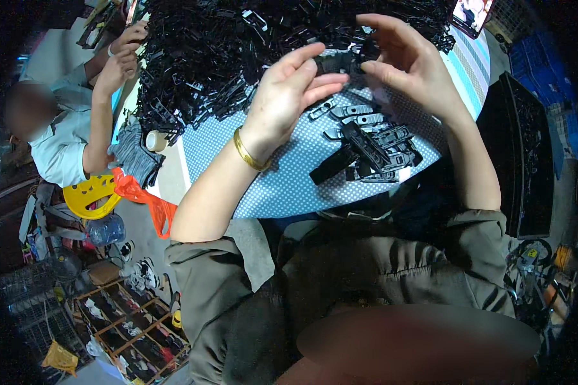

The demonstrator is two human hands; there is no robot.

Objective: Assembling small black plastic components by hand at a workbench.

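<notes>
Over the table's near middle, my left hand point(292, 86) has its fingers about a small black plastic part point(337, 62); the part's outline blurs into the dark pile behind. My right hand point(411, 64) curves at the part's right end, thumb and forefinger wide apart, with the thumb tip close to it. Whether the thumb touches it, I cannot tell. Below both hands lies a loose heap of black clip-like parts point(366, 144), some with shiny metal strips. A far larger heap of similar black pieces point(205, 58) spreads across the back of the table.
A blue-and-white dotted cloth point(270, 189) covers the table. At left sit a tape roll point(155, 141), a grey cloth point(137, 154) and a red plastic bag point(151, 202). Another person point(67, 131) works there with both hands up. A phone point(472, 16) stands at the back right.
</notes>
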